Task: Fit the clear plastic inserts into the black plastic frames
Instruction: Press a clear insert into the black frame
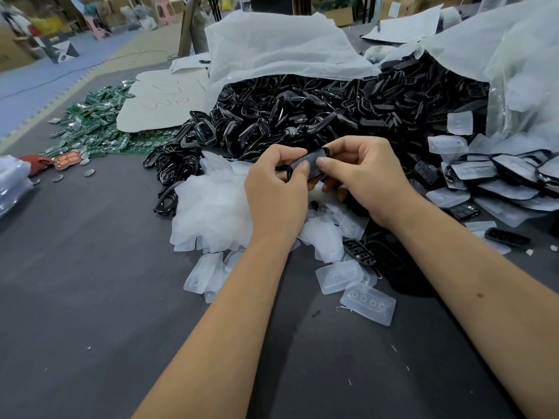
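Fingers [302, 168] curled — both hands pinch one black frame [314, 164] between them.

Factory assembly floor: heaped black frames [302, 116], circuit boards [90, 122], stacked cartons [341, 16].

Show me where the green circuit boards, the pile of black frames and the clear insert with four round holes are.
green circuit boards [90, 125]: head view, middle of the heap.
pile of black frames [302, 113]: head view, centre of the pile.
clear insert [368, 303]: head view, its flat face.

- A dark grey counter [90, 313] fills the foreground.
- A blue floor [36, 77] lies beyond, far left.
- Cardboard boxes [417, 4] stand blurred at the back.
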The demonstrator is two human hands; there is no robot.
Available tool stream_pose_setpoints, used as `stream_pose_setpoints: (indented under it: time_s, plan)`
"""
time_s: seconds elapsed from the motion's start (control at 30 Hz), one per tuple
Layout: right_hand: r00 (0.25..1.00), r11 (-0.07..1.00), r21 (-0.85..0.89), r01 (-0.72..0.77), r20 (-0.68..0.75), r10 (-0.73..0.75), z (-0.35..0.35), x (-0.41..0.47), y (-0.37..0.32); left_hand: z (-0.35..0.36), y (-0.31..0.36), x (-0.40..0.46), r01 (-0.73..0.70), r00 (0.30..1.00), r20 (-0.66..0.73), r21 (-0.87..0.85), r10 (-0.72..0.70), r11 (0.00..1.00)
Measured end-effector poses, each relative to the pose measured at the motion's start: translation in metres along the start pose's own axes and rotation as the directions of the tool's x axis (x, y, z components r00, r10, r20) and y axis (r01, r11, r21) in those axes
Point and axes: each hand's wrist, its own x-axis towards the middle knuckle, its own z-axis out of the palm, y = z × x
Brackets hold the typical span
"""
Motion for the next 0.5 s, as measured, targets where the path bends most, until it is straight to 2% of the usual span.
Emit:
stream_pose_setpoints:
  time_s: [0.5]
  plan:
    - [0.999, 0.995, 0.099, -0.034, -0.020, 0.036, -0.0009, 0.0025, 0.0006, -0.0001, 0.0031, 0.0015, 0.075, 0.996, -0.032, -0.053, -0.077, 0.996]
